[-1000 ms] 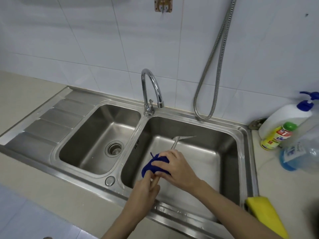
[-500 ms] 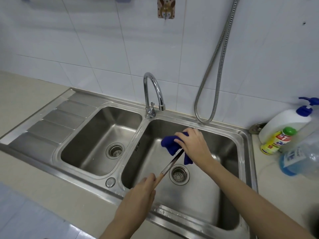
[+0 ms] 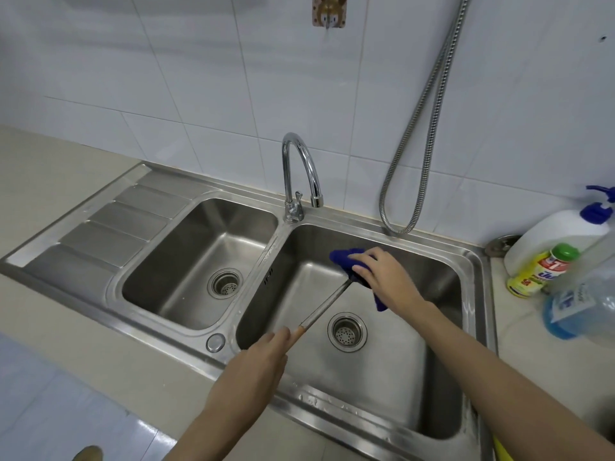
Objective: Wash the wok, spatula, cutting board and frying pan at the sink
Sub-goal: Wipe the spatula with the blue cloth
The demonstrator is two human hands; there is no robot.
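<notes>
Nearest, the left hand [image 3: 256, 364] grips the wooden handle end of the spatula [image 3: 324, 306], whose shaft slants up over the right sink basin [image 3: 382, 387]. Farther in, the right hand [image 3: 382, 277] clutches a blue cloth [image 3: 346, 257] around the blade — the spatula-scrubbing step, by the look of it. Next likely comes a rinse under the faucet [image 3: 299, 174] — no water is running.

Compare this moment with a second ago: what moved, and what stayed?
The right hand slid the blue cloth up the spatula from beside the left hand to the blade end, uncovering the drain. Both grips held; the faucet stayed off.
</notes>
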